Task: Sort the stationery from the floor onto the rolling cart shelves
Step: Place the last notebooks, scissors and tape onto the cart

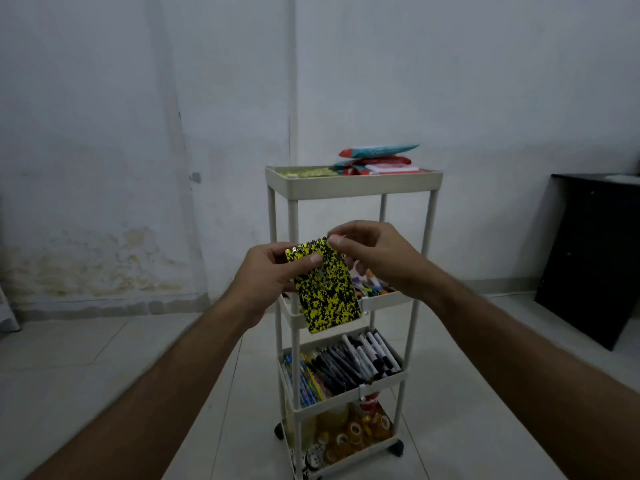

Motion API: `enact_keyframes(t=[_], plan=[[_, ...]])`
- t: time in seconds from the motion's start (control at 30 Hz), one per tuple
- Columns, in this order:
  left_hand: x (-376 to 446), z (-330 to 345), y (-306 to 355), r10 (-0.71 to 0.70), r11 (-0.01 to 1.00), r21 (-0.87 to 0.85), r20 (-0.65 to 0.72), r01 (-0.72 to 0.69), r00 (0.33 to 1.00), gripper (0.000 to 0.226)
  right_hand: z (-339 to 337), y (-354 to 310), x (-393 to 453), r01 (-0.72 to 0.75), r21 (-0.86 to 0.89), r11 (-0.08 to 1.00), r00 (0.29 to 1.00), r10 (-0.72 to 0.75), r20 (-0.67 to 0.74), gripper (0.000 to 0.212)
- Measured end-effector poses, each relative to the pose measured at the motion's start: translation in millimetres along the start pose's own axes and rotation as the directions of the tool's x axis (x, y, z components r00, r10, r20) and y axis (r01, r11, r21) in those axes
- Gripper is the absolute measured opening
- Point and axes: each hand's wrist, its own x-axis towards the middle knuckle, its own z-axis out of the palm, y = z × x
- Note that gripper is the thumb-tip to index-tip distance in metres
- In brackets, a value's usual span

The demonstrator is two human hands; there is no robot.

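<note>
Head view: both hands hold a yellow-and-black notebook [327, 289] up in front of the cart [353, 183]. Left hand [270, 275] grips its upper left edge, thumb across the cover. Right hand [370, 251] pinches the top right corner with thumb and fingertips. Pens [360, 362] fill a lower shelf.

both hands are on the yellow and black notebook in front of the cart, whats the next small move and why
Probably lift the notebook up to the top shelf. Both the left hand and the right hand grip it in the air, and something with the same yellow pattern already lies there; the lower shelves hold pens and tape.
</note>
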Motion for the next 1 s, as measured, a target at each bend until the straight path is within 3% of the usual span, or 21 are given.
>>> enact_keyframes(t=[0.13, 0.23, 0.4, 0.5, 0.6, 0.77, 0.9, 1.0], plan=[[12, 4, 41, 0.114, 0.993, -0.028, -0.007, -0.114, 0.993, 0.035, -12, -46, 16, 0.102, -0.017, 0.995, 0.995, -0.102, 0.005, 0.023], [31, 1, 80, 0.180, 0.981, -0.074, -0.025, -0.181, 0.983, 0.042, -26, -83, 42, 0.134, 0.019, 0.991, 0.986, -0.131, -0.107, 0.016], [83, -26, 135, 0.117, 0.993, 0.016, -0.001, -0.117, 0.993, 0.033, -53, -127, 106, 0.037, 0.143, 0.989, 0.929, 0.019, -0.370, 0.013], [122, -43, 154, 0.057, 0.991, 0.119, -0.027, -0.054, 0.998, 0.043, -73, -134, 144, -0.124, -0.073, 0.990, 0.943, 0.095, -0.319, 0.019], [159, -53, 164, -0.023, 0.961, 0.274, 0.010, 0.019, 1.000, 0.036, -95, -139, 169, -0.221, -0.415, 0.882, 0.970, 0.153, -0.190, 0.019], [193, -53, 157, -0.172, 0.792, 0.610, 0.180, 0.028, 0.968, 0.027, -107, -129, 193, -0.239, -0.743, 0.626, 0.932, 0.362, 0.004, 0.034], [200, -47, 147, -0.238, 0.559, 0.824, 0.263, -0.090, 0.935, 0.030, -96, -104, 196, -0.258, -0.753, 0.606, 0.892, 0.449, 0.056, 0.037], [199, -48, 139, -0.224, 0.415, 0.890, 0.300, -0.188, 0.927, 0.026, -86, -93, 194, -0.212, -0.802, 0.558, 0.896, 0.439, 0.069, 0.042]])
